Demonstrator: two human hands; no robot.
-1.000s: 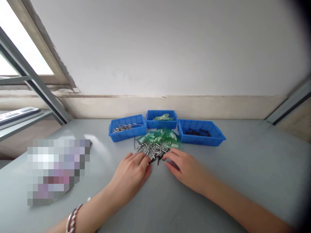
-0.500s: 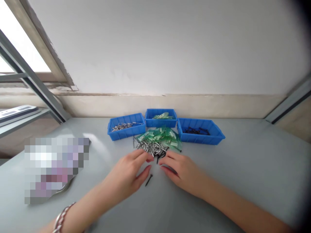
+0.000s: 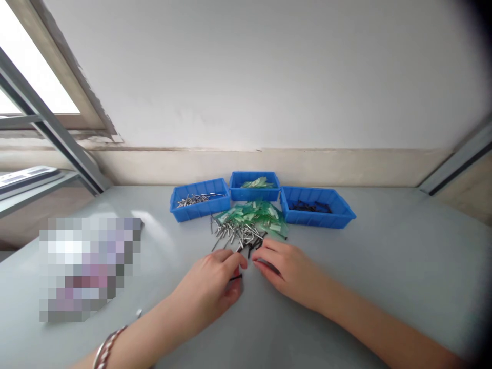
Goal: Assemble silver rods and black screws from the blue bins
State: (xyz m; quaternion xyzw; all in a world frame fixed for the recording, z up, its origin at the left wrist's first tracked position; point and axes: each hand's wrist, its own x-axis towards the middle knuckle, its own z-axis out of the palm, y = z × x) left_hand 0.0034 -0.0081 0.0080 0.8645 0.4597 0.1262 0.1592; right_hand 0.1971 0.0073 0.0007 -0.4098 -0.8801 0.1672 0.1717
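Note:
My left hand [image 3: 219, 277] is closed over the table, with a black screw [image 3: 236, 277] pinched between thumb and fingers. Just across from it, my right hand [image 3: 282, 264] has thumb and fingertips drawn together; whatever may be between them is hidden. Beyond both hands lies a mixed heap. Slim silver pins that look like rivets [image 3: 240, 233] make up its front, a few black screws [image 3: 250, 250] lie at its near edge, and small green plastic packets [image 3: 255, 211] are piled behind.
Three blue bins stand behind the heap: the left bin [image 3: 202, 210] holds silver pins, the middle bin [image 3: 255, 195] green packets, the right bin [image 3: 319, 219] black screws. A blurred-out item [image 3: 90, 271] lies on the left of the grey table [image 3: 403, 266]. Metal posts rise at both sides.
My left hand has drawn slightly back toward me and closed on the black screw that lay loose on the table, turning it more level. My right hand has barely moved.

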